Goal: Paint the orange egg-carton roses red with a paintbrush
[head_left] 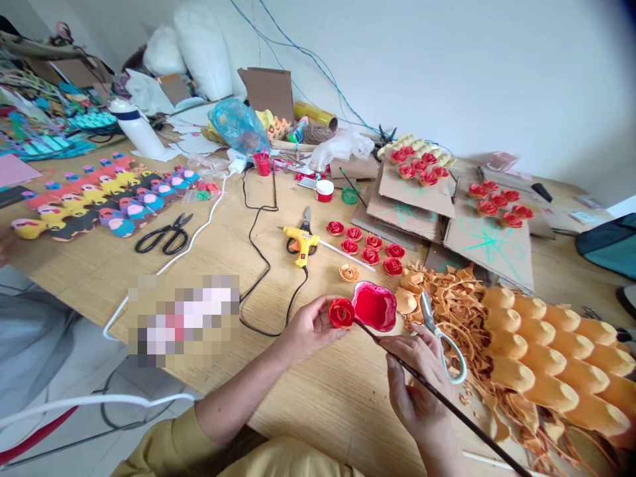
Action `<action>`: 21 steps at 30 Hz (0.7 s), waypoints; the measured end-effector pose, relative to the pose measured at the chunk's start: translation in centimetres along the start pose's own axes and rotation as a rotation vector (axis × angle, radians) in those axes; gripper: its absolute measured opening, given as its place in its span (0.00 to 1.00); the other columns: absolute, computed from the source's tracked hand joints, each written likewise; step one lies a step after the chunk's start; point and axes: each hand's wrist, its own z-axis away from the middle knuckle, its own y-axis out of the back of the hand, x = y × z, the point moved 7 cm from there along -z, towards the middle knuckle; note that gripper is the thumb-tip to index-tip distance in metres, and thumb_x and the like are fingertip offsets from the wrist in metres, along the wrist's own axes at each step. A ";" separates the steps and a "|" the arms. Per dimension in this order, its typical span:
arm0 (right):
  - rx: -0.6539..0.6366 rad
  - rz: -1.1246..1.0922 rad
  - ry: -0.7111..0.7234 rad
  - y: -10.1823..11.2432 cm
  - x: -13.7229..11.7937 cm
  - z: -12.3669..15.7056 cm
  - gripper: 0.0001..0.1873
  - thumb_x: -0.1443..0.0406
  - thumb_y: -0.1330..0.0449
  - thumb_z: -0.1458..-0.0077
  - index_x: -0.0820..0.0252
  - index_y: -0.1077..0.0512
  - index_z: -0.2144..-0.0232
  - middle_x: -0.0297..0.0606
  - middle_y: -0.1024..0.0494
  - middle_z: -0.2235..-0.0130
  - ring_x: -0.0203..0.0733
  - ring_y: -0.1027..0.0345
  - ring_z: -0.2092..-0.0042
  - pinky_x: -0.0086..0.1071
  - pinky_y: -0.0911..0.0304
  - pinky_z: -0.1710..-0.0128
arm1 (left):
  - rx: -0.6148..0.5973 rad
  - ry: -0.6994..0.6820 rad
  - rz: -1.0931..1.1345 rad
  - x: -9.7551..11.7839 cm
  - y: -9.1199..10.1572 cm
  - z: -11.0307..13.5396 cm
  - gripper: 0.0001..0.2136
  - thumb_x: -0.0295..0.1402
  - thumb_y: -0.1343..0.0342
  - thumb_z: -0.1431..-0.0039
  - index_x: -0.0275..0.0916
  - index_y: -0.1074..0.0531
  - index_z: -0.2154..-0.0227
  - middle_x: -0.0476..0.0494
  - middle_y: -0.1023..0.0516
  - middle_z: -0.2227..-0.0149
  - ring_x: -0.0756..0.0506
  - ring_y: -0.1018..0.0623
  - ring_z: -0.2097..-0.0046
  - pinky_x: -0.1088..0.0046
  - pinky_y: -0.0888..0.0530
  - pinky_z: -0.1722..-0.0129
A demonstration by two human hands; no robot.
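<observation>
My left hand (309, 331) pinches a red rose (341, 312) cut from egg carton. My right hand (415, 377) holds a long dark paintbrush (447, 401) slantwise, its tip touching the rose's right edge. Just behind the brush tip lies a shallow dish of red paint (375, 306). One unpainted orange rose (349, 273) sits beyond the dish, and several red roses (370, 256) stand in rows past it. Scissors with pale handles (450, 354) lie right of my right hand, by a heap of orange carton scraps (457, 311).
An orange egg tray (551, 344) fills the right side. Beyond the rose rows, cardboard sheets (417, 192) carry more red roses. A yellow glue gun (301, 244) with its black cord lies mid-table. Black scissors (163, 235), painted carton birds (94, 195) and a white bottle (136, 129) stand leftward.
</observation>
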 end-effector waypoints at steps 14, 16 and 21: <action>-0.018 -0.047 -0.026 -0.1 -0.2 -0.1 0.12 0.74 0.42 0.36 0.56 0.27 0.54 0.35 0.16 0.62 0.40 0.20 0.64 0.48 0.36 0.40 | 0.043 -0.027 -0.037 -0.1 0.2 -0.1 0.25 0.36 0.25 0.47 0.38 0.26 0.49 0.37 0.17 0.46 0.38 0.17 0.44 0.62 0.21 0.41; 0.005 -0.016 -0.018 0.1 -0.2 -0.2 0.12 0.75 0.42 0.36 0.56 0.26 0.54 0.35 0.16 0.62 0.39 0.20 0.64 0.47 0.36 0.41 | 0.037 -0.018 -0.043 -0.2 0.1 -0.1 0.25 0.36 0.25 0.47 0.38 0.26 0.49 0.38 0.17 0.47 0.38 0.17 0.44 0.62 0.21 0.42; 0.033 -0.012 -0.008 0.2 -0.4 -0.4 0.12 0.75 0.42 0.36 0.56 0.26 0.54 0.35 0.16 0.63 0.39 0.20 0.65 0.46 0.36 0.42 | 0.026 -0.019 -0.043 -0.4 0.1 -0.1 0.25 0.35 0.25 0.47 0.38 0.26 0.49 0.38 0.17 0.47 0.38 0.17 0.44 0.62 0.21 0.42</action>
